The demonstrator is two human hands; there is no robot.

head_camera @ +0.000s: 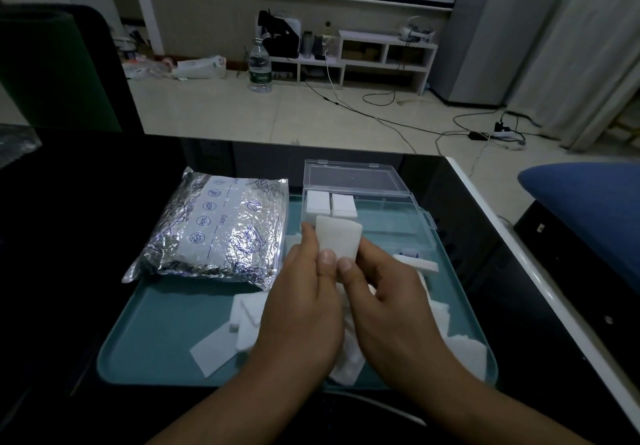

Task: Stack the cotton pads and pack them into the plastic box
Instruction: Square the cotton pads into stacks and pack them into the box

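A glossy black table (104, 202) with a white edge along its right side carries a teal tray (162, 323). Beyond it lies a pale tiled floor strewn with cables, a water bottle (259, 66) standing near a low white shelf unit (384, 54), and the lower edge of a projection screen on the far wall. A blue seat (585, 202) sits to the right of the table.

On the tray's left half lies a crinkled silver foil bag (214, 229) printed with blue icons. At the tray's far right stands the clear plastic box (391, 216), its lid tipped open behind it; two neat stacks of cotton pads (330, 204) sit side by side in its far-left corner. Loose cotton pads (239, 326) lie scattered over the near part of the tray (many are hidden under the hands and forearms).

Both hands are raised over the tray, just in front of the box. The left hand (301, 302) and the right hand (384, 302) together pinch a small stack of pads (337, 236), thumbs pressed against its near face and fingers curled behind it, holding it upright.
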